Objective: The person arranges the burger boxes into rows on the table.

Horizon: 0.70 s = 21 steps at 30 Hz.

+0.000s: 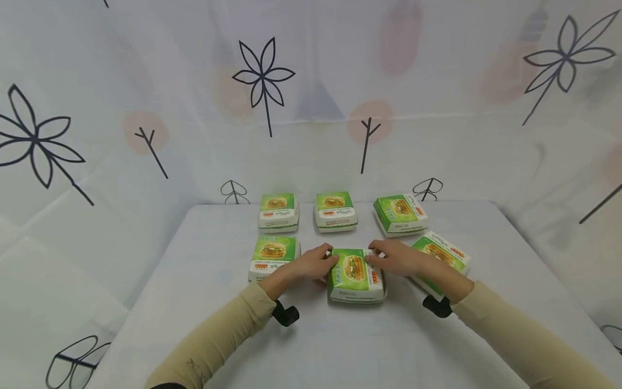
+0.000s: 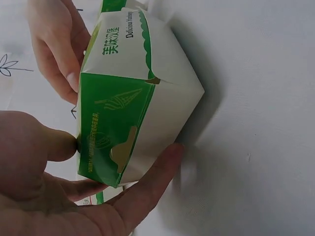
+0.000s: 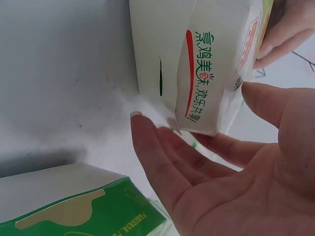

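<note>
A green-and-white burger box (image 1: 353,278) lies on the white table (image 1: 340,351), with both hands at its sides. My left hand (image 1: 313,263) grips its left side. In the left wrist view, the thumb of the left hand (image 2: 54,191) presses the upper edge of the box (image 2: 110,123), while a fingertip reaches its lower edge. My right hand (image 1: 396,257) holds the opposite side. The right wrist view shows the thumb of the right hand (image 3: 231,177) at the top edge of the box (image 3: 211,73) and the other fingers bent around its far corner. The lid appears closed.
Three similar boxes stand in a back row: left (image 1: 277,212), middle (image 1: 335,212) and right (image 1: 400,215). Another box (image 1: 273,254) lies beside the left hand. A tilted-looking, angled box (image 1: 444,251) sits partly beneath the right forearm. A patterned cloth (image 1: 311,151) hangs behind.
</note>
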### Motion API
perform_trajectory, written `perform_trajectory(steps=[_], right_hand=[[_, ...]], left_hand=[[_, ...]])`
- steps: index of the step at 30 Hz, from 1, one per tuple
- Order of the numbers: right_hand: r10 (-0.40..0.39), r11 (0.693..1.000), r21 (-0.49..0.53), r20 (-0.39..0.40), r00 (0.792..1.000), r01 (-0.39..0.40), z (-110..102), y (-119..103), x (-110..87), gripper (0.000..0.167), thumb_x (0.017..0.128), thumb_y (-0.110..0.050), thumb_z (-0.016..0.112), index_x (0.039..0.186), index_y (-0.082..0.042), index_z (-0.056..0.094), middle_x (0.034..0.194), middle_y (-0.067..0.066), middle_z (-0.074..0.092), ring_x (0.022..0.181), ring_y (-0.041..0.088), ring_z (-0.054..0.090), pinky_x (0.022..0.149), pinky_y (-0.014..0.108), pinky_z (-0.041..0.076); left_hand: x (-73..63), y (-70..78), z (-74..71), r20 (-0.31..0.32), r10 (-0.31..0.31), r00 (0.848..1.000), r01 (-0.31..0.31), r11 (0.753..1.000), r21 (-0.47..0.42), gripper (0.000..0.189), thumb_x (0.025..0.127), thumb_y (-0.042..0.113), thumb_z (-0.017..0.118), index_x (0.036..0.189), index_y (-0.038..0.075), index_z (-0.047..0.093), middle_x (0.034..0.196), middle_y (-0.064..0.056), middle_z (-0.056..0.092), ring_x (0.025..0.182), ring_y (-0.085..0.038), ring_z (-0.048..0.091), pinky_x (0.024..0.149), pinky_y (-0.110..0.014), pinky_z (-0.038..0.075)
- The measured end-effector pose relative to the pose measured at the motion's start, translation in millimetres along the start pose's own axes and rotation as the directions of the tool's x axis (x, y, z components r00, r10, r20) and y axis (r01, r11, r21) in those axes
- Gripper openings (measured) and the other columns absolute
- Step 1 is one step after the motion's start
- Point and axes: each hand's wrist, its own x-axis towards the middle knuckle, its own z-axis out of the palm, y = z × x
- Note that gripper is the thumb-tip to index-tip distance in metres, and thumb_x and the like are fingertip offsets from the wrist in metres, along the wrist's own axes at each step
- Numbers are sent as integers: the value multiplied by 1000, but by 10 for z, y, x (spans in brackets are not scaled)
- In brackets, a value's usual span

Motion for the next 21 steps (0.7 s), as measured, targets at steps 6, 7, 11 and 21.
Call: perform_trajectory(steps=[6, 7, 11, 21], right_hand=[[11, 1000, 0, -18, 1000, -11, -18, -13, -2, 51, 107, -35, 52, 141, 3, 51, 125, 19, 65, 111, 31, 63, 89, 47, 56], [14, 1000, 2, -21, 1000, -14, -19, -18, -1, 52, 108, -35, 52, 142, 3, 51, 126, 19, 64, 112, 32, 63, 90, 47, 56], [0, 1000, -2, -26, 1000, 0, -29, -28, 7, 51, 108, -34, 51, 143, 2, 50, 127, 20, 64, 114, 33, 63, 92, 50, 55], [-77, 997, -14, -11, 997, 77, -11, 12, 19, 43, 108, -28, 51, 136, 4, 59, 127, 18, 66, 118, 34, 61, 99, 53, 52]], left_hand=[[-71, -13, 6, -6, 6, 1000, -6, 1000, 28, 54, 110, 35, 46, 153, 3, 37, 130, -20, 56, 100, -27, 65, 74, -37, 63], [-99, -24, 11, -4, 0, 1000, 0, 1000, 28, 57, 110, 36, 47, 154, 2, 35, 131, -20, 56, 100, -28, 65, 74, -37, 63], [-212, -54, 49, 12, -18, 1000, 18, 1000, 9, 65, 108, 38, 51, 157, 2, 30, 135, -21, 54, 102, -30, 66, 76, -37, 63], [-248, -91, 60, 31, -7, 999, 7, 1000, -19, 68, 106, 39, 56, 159, 6, 28, 128, -17, 57, 99, -25, 64, 77, -38, 62]])
